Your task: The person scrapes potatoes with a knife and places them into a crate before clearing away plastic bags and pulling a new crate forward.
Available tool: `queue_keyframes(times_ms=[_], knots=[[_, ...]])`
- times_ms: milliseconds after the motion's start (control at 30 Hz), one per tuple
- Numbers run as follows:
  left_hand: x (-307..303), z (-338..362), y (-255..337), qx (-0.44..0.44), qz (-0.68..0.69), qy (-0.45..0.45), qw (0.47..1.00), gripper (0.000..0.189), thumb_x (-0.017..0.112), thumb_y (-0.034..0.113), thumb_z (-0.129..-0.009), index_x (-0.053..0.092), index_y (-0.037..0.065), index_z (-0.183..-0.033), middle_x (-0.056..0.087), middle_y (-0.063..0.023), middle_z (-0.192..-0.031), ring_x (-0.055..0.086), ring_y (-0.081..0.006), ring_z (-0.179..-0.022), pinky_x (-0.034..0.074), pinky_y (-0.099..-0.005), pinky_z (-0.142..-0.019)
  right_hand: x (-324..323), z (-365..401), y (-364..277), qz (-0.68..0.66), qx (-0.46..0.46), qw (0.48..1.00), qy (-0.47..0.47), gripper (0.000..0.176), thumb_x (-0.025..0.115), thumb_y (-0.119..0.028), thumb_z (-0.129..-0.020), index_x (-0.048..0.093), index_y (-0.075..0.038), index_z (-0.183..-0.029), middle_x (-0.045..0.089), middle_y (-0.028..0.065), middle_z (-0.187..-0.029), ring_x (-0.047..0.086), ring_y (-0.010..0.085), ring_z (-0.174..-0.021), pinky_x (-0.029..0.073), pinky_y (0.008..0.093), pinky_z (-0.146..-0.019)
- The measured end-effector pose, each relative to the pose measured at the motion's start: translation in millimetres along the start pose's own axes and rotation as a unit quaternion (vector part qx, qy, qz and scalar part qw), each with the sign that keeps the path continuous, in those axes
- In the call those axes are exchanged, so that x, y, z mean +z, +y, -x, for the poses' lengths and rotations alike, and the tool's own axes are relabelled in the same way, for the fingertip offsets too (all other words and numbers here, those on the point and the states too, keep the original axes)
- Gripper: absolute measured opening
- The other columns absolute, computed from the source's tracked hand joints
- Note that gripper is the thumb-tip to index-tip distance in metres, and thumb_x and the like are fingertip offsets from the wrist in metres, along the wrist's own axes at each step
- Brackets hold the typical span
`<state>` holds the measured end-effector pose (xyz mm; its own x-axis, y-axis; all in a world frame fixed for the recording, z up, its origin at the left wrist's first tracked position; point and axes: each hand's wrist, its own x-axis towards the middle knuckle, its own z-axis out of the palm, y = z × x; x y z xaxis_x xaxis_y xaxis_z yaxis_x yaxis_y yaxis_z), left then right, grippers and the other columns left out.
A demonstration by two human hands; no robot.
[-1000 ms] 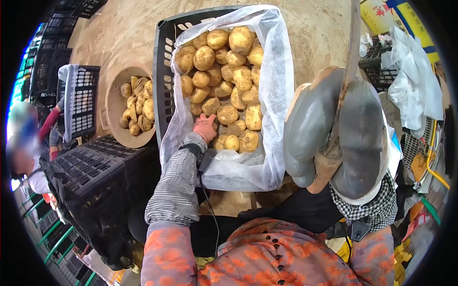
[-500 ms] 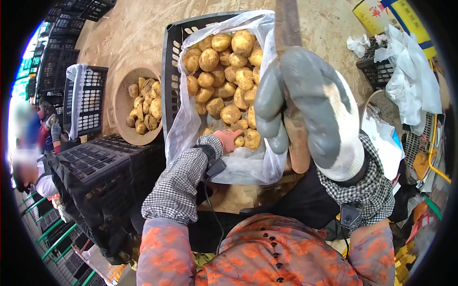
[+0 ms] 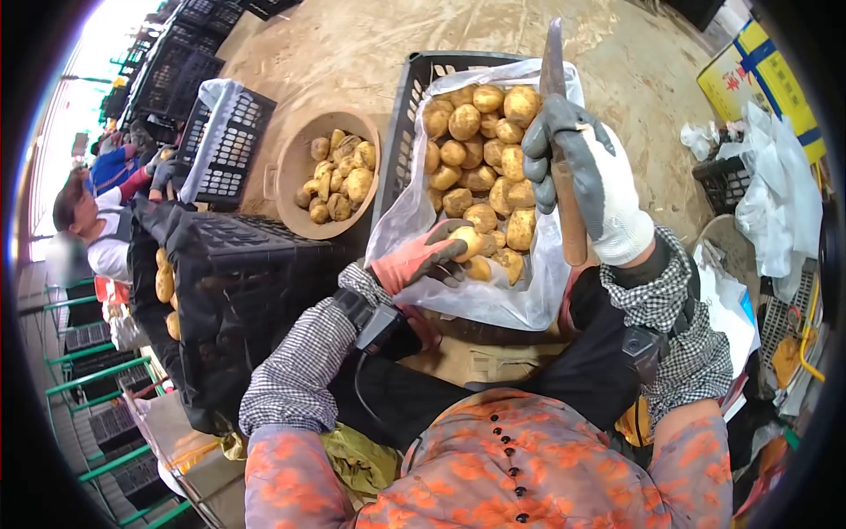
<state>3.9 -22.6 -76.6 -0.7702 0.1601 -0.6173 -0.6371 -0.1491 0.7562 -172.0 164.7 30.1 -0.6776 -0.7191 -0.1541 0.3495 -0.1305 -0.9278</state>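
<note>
Nearest is the floral shirt, with checked oversleeves on both forearms and a small dark box strapped at the left wrist; just past that, the left grip, in a pink and grey glove, is closed around a potato above the near left part of the crate; the right grip, in a white and grey glove, is clenched on the handle of a knife, its blade pointing up and away, over the crate's right edge; the crate, lined with white sheet, holds many potatoes (some smeared with soil); left of it, a tan basin holds a smaller heap, and nearer the left arm a black crate is partly draped in dark cloth; beyond stands another lined crate, near a person in white and one in blue; off to the right, pale plastic hangs in front of a yellow carton.
</note>
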Motion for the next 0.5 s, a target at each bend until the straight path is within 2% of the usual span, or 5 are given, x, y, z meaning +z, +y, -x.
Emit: queue_keyframes(times_ms=[200,267,333,400,500], knots=[[23,7,-16,0.055,0.339,-0.112,0.932,0.065,0.041,0.059,-0.091,0.041,0.010,-0.134,0.062,-0.0159,-0.085,0.064,-0.0234,-0.074,0.052,-0.0283,-0.064,3,-5,1,-0.016,-0.017,1.000,-0.009,0.034,0.045,-0.037,-0.095,0.053,-0.005,-0.087,0.052,0.0026,-0.070,0.048,0.0089,-0.052,0.042,0.0228,-0.048],[36,33,5,0.186,0.356,-0.180,0.898,0.069,0.036,0.066,-0.089,0.048,0.009,-0.127,0.060,-0.0151,-0.073,0.059,-0.0241,-0.059,0.050,-0.0285,-0.057,2,-8,-1,-0.007,-0.007,1.000,0.003,0.036,0.044,-0.038,-0.096,0.053,-0.004,-0.088,0.052,0.0029,-0.071,0.048,0.0090,-0.051,0.042,0.0230,-0.047],[48,69,15,0.198,0.293,0.212,0.911,0.071,0.037,0.073,-0.084,0.053,0.012,-0.117,0.053,-0.0088,-0.062,0.042,-0.0196,-0.042,0.036,-0.0294,-0.038,0,-8,-2,-0.032,-0.015,0.999,0.003,0.021,0.046,-0.024,-0.093,0.052,-0.005,-0.084,0.052,0.0021,-0.069,0.048,0.0088,-0.051,0.041,0.0235,-0.047],[9,112,15,0.304,0.458,0.035,0.834,0.062,0.055,0.071,-0.076,0.052,0.012,-0.095,0.052,-0.0041,-0.074,0.047,-0.0152,-0.061,0.044,-0.0317,-0.056,-3,-3,-5,-0.017,-0.033,0.999,-0.017,0.023,0.047,-0.025,-0.093,0.054,-0.005,-0.085,0.054,0.0027,-0.069,0.048,0.0091,-0.051,0.042,0.0239,-0.048],[-45,204,32,0.558,0.384,0.135,0.723,0.053,0.065,0.052,-0.079,0.051,0.007,-0.102,0.050,-0.0013,-0.092,0.046,-0.0160,-0.085,0.041,-0.0316,-0.074,-4,7,-8,-0.020,-0.036,0.999,-0.016,0.036,0.042,-0.037,-0.096,0.052,-0.004,-0.086,0.051,0.0031,-0.070,0.045,0.0090,-0.050,0.040,0.0225,-0.046]])
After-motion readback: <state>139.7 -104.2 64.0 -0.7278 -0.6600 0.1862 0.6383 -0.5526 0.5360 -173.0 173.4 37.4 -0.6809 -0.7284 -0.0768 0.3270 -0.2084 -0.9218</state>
